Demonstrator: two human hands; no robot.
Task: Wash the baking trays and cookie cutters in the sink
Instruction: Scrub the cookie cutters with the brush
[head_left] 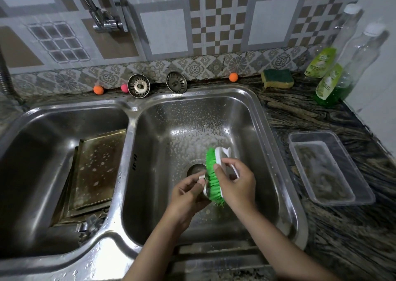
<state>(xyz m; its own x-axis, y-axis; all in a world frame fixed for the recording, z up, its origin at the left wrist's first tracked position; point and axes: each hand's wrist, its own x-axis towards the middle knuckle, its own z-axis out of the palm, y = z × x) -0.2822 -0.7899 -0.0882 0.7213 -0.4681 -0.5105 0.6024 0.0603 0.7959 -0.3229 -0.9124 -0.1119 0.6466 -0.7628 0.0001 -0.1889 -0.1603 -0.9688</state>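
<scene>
Right hand (236, 186) grips green brush (212, 175); left hand (188, 191) pinches white cutter (203, 183) above drain.

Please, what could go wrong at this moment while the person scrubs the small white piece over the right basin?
1. The left hand only pinches the small white cookie cutter above the open round drain hole; the strainers stand on the ledge, so it might slip in.
2. The green-bristled white scrubbing brush in the right hand may flick soapy drops onto the dark counter.

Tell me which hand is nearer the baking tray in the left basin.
Left. The left hand holds a small white piece over the right basin, closer to the baking tray; the right hand, gripping the green brush, lies farther right.
</scene>
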